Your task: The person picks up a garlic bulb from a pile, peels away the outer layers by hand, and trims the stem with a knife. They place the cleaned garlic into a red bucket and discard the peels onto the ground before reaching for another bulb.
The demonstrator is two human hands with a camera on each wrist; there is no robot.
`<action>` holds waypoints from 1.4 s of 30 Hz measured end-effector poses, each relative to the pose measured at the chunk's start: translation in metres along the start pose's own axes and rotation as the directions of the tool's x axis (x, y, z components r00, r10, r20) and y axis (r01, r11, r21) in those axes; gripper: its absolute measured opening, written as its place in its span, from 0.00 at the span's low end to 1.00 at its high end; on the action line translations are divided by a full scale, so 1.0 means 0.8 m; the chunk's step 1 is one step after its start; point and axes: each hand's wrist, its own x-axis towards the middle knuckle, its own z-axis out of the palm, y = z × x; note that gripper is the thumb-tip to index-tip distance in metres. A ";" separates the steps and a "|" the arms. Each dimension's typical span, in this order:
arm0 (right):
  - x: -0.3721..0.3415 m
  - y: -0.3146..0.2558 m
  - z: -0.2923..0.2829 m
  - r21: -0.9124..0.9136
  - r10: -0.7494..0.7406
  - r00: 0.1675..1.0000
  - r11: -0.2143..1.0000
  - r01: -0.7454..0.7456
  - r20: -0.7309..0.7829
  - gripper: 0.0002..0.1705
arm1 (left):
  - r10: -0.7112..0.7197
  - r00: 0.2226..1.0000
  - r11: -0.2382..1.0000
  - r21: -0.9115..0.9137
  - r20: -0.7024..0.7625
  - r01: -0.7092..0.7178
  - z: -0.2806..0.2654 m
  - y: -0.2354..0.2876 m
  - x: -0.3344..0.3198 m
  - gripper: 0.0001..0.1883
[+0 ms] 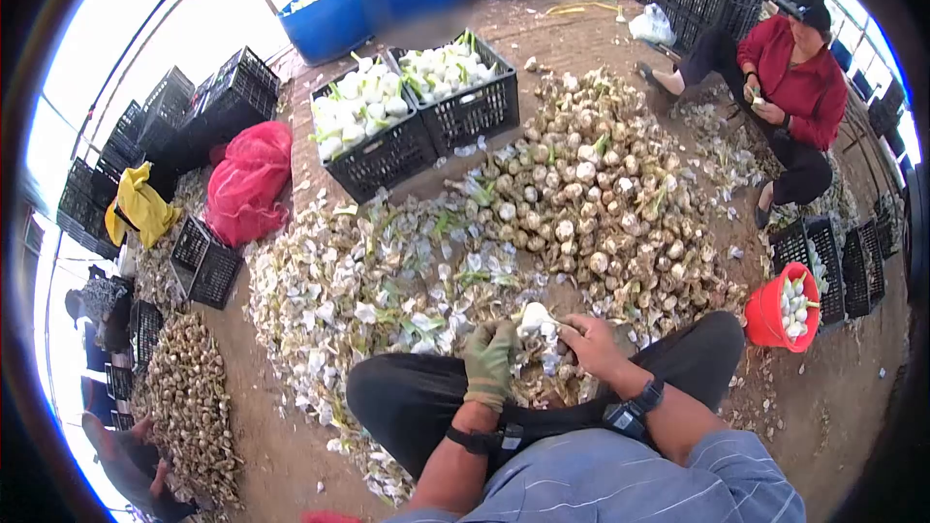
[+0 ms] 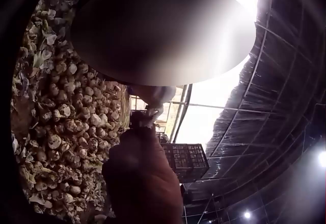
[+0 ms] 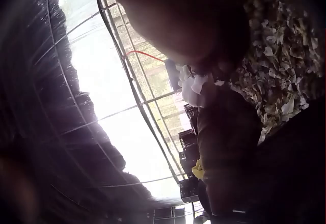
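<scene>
A white garlic bulb [image 1: 536, 316] is held between my two hands, low over the ground in front of my crossed legs. From its left side my left hand [image 1: 489, 360], in a greenish work glove, grips it with curled fingers. My bare right hand [image 1: 594, 345] pinches it from the right, with loose pale skin hanging beside the fingertips. In the right wrist view the bulb [image 3: 196, 89] shows white against dark, blurred hands. Just beyond my hands lies a large heap of unpeeled garlic [image 1: 591, 203], with papery peelings [image 1: 339, 315] spread to its left.
Two black crates [image 1: 465, 102] of white garlic stand beyond the peelings. A red bucket [image 1: 770, 315] with trimmed garlic is at my right. Another person [image 1: 804, 87] sits at the far right. A pink mesh sack [image 1: 250, 184] and a black crate [image 1: 205, 263] lie left.
</scene>
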 end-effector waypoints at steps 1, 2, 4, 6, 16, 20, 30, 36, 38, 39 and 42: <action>0.006 0.004 -0.003 0.067 0.060 0.998 0.996 -0.058 -0.030 0.11 | 0.002 0.999 1.000 -0.007 -0.040 -0.003 0.003 0.002 0.001 0.09; 0.014 0.011 -0.008 0.084 0.079 0.996 0.994 -0.076 -0.029 0.11 | -0.025 0.999 0.996 -0.089 -0.026 0.023 0.001 0.001 0.004 0.09; 0.047 0.029 -0.022 0.045 0.190 0.982 0.981 -0.189 -0.024 0.12 | -0.021 1.000 0.995 -0.100 0.004 0.021 -0.001 0.004 0.007 0.08; 0.085 0.033 -0.030 -0.003 0.234 0.971 0.972 -0.234 -0.056 0.11 | -0.016 1.000 0.995 -0.099 0.023 0.018 0.005 0.007 0.004 0.08; 0.307 -0.238 -0.001 0.343 -0.161 0.982 0.921 0.186 -0.102 0.13 | -0.073 0.994 0.993 -0.089 0.081 0.080 0.015 0.028 0.000 0.08; 0.280 -0.182 0.002 0.198 -0.078 0.995 0.976 0.087 -0.056 0.14 | -0.070 0.991 0.994 -0.079 0.109 0.079 0.011 0.015 0.005 0.09; 0.192 -0.116 -0.110 0.560 -0.130 0.977 0.828 0.014 0.168 0.10 | -0.088 0.973 0.995 -0.022 0.211 0.095 0.036 0.012 0.000 0.08; 0.200 0.064 -0.112 -0.327 0.228 0.899 0.939 -0.102 0.373 0.19 | -0.127 0.974 0.992 0.035 0.187 0.122 0.047 0.008 0.006 0.07; 0.167 0.108 -0.098 -0.963 0.453 0.871 0.257 0.078 0.191 0.24 | -0.128 0.981 0.988 0.105 0.149 0.113 0.047 0.001 0.008 0.06; 0.165 0.140 -0.100 -0.920 0.374 0.916 0.391 -0.013 0.147 0.23 | -0.145 0.973 0.989 0.063 0.178 0.136 0.043 -0.001 0.011 0.07; 0.177 0.208 -0.107 -0.698 0.339 0.941 0.675 -0.238 0.007 0.19 | -0.136 0.975 0.991 0.011 0.178 0.136 0.044 -0.002 0.013 0.10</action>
